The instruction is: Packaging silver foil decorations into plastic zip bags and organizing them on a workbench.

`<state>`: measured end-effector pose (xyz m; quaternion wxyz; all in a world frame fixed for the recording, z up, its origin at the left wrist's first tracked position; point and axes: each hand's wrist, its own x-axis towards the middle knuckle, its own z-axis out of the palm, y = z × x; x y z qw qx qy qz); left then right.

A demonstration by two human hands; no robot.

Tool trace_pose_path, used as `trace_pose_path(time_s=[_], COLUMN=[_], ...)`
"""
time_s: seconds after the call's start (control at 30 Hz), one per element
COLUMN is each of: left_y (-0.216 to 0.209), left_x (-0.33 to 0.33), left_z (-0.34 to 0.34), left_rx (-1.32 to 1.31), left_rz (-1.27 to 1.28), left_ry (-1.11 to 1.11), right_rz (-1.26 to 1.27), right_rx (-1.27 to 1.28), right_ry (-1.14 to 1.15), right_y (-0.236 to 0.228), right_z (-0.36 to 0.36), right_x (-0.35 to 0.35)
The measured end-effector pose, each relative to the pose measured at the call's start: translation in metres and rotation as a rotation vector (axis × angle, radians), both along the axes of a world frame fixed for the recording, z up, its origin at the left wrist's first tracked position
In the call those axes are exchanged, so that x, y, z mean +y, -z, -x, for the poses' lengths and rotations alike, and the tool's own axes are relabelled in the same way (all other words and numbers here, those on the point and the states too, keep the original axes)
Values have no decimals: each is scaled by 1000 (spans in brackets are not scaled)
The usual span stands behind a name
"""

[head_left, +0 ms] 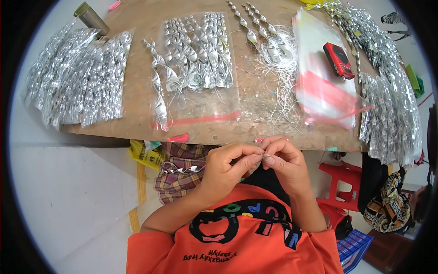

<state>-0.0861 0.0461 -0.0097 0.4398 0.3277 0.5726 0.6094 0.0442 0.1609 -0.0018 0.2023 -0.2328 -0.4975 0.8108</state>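
Note:
Over my lap, just below the table's front edge, my left hand [232,166] and my right hand [288,163] meet fingertip to fingertip. Both are closed in a pinch on a thin pale string [261,152]; its finer detail is too small to make out. Beside my left wrist a silver twisted spiral strip [181,170] shows against plaid cloth; whether it is tied to the string is hidden by the hand. On the table ahead, a clear bag [200,107] with a red strip lies under several silver spirals [196,55], and one spiral [159,98] lies at its left.
Filled bags of spirals [82,77] cover the table's left, near a metal cup [92,19]. To the right lie tangled white strings [285,68], stacked clear bags [315,59] and a red-black device [338,60]. More silver spirals [388,100] hang over the right edge. A red stool [340,185] stands below.

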Motion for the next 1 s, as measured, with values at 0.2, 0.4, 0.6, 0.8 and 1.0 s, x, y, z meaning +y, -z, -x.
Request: trace_pose_path(time_s=[0.2,0.4,0.6,0.8,1.0], left_y=[1,0,4,0,0], left_x=[0,1,2,4,5], left_z=[1,1,3,-4,-4], left_rx=[-152,-293,-342,142,510], left_rz=[33,54,61,40,36], left_ry=[-10,-3,38,-22,-70], right_rz=[6,-42,21,-608,-1209], right_rx=[1,0,-60,-164,-196], right_ry=[-50,-44,-63,-36,37], right_y=[12,7,1,2,-4], right_z=[-4,-3,-4,0,7], right_x=[7,5,3,10,7])
